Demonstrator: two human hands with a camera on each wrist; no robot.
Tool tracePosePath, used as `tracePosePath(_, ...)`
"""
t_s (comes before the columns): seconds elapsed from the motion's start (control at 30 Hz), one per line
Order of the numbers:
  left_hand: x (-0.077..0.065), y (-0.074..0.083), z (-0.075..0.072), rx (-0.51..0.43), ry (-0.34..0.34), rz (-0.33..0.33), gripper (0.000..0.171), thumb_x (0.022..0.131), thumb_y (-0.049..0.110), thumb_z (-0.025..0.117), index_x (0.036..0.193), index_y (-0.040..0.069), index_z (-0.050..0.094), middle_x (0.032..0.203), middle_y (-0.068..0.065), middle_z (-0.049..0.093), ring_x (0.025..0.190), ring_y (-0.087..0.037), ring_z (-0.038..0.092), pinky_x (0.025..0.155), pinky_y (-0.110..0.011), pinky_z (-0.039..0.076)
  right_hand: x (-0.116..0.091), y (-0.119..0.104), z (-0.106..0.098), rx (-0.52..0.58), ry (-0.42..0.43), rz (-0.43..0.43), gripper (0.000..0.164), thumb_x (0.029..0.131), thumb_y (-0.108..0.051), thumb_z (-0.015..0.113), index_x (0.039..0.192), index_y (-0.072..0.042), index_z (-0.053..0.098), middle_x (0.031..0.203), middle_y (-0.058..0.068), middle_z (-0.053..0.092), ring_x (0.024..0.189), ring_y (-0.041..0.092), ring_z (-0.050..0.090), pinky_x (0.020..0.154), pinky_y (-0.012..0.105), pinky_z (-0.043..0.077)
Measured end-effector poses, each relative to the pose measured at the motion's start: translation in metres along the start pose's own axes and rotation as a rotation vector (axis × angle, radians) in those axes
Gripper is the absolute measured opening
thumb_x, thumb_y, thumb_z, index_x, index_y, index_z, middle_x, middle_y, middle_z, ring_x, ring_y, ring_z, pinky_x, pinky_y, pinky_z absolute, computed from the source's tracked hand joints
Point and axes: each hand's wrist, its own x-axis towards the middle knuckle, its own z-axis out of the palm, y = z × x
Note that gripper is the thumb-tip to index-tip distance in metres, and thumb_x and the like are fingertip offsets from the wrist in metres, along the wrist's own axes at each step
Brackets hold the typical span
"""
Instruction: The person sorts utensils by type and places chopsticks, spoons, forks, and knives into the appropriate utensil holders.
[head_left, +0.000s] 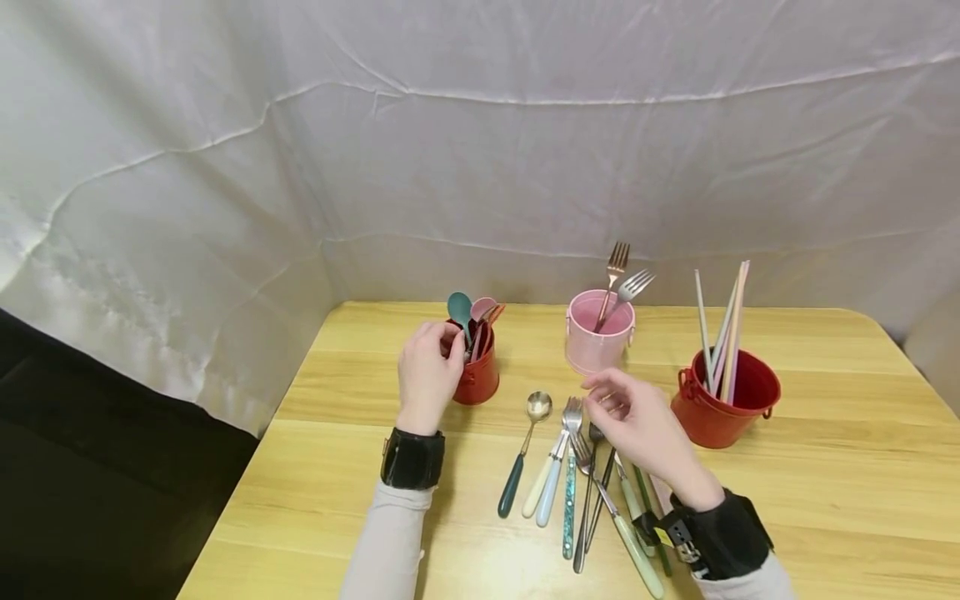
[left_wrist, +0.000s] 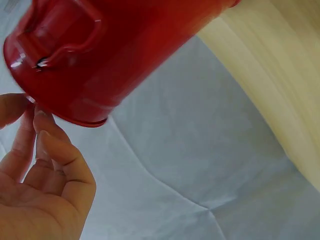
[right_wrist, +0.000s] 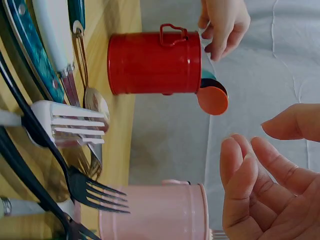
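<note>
At the rim of the small red bucket (head_left: pixel 477 382) on the left is my left hand (head_left: pixel 431 367), thumb and fingers bent close together. Whether the fingertips pinch a spoon, the rim or nothing is hidden. Several spoons stand in this bucket, among them a teal spoon (head_left: pixel 460 308) and an orange spoon (right_wrist: pixel 212 101). My right hand (head_left: pixel 637 417) hovers above the cutlery with loosely bent fingers, thumb apart from the fingertips, holding nothing. Below it lie several forks, including a black fork (right_wrist: pixel 95 192) and a silver fork (right_wrist: pixel 75 125). A gold spoon with dark green handle (head_left: pixel 512 483) lies between the hands.
Behind the cutlery stands a pink bucket (head_left: pixel 592 350) with two forks (head_left: pixel 617 260) upright in it. Another red bucket (head_left: pixel 716 425) on the right holds several chopsticks (head_left: pixel 733 333). Pale cloth (head_left: pixel 525 167) hangs behind the wooden table (head_left: pixel 315 467).
</note>
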Motion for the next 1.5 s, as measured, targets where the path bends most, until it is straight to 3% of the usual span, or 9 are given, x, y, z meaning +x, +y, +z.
tracePosePath(0.27,-0.005,0.024,-0.004,-0.027,-0.055,0.112,0.009,0.087,0.019,0.064,0.083,0.012,0.066,0.077,0.002,0.059,0.065,-0.011,0.054,0.059,-0.029,0.046,-0.004,0.006,-0.013,-0.052,0.007,-0.027,0.016,0.086,-0.008,0.063,0.102,-0.010,0.064,0.083,-0.001,0.066,0.071,0.011,0.059,0.063,0.029,0.052)
tracePosePath(0.4,-0.010,0.036,-0.002,-0.011,-0.141,0.159,0.008,0.088,0.019,0.063,0.085,0.012,0.067,0.077,0.004,0.060,0.066,-0.009,0.054,0.059,-0.027,0.047,-0.006,0.011,-0.021,-0.085,0.025,0.000,0.015,0.086,-0.010,0.064,0.102,-0.008,0.064,0.083,0.002,0.066,0.071,0.013,0.060,0.064,0.030,0.053)
tracePosePath(0.6,-0.019,0.049,0.005,0.045,-0.321,0.191,0.008,0.088,0.020,0.062,0.086,0.014,0.067,0.077,0.005,0.064,0.064,-0.008,0.057,0.058,-0.024,0.048,-0.010,0.016,-0.034,-0.141,0.030,0.081,0.016,0.087,-0.011,0.062,0.101,-0.005,0.064,0.083,0.005,0.067,0.072,0.016,0.061,0.064,0.033,0.053)
tracePosePath(0.73,-0.025,0.054,0.010,0.101,-0.413,0.191,0.007,0.088,0.021,0.062,0.085,0.017,0.067,0.078,0.006,0.065,0.065,-0.010,0.058,0.058,-0.027,0.049,-0.011,0.018,-0.038,-0.171,0.008,0.121,0.016,0.087,-0.014,0.063,0.100,-0.005,0.064,0.082,0.006,0.066,0.070,0.016,0.061,0.062,0.033,0.052)
tracePosePath(1.27,-0.051,0.050,0.017,0.167,-0.640,0.149,0.006,0.083,0.021,0.066,0.078,0.017,0.065,0.065,0.007,0.055,0.056,-0.011,0.051,0.047,-0.024,0.039,-0.013,0.022,-0.041,-0.207,-0.121,0.203,0.013,0.085,-0.015,0.063,0.094,-0.005,0.063,0.075,0.004,0.062,0.062,0.013,0.056,0.052,0.030,0.047)
tracePosePath(1.5,-0.062,0.051,0.024,0.203,-0.684,0.159,0.011,0.081,0.025,0.069,0.076,0.017,0.065,0.065,0.007,0.058,0.059,-0.012,0.055,0.050,-0.026,0.041,-0.015,0.025,-0.037,-0.232,-0.167,0.219,0.013,0.083,-0.015,0.065,0.092,-0.007,0.062,0.072,0.002,0.061,0.060,0.013,0.054,0.052,0.030,0.045)
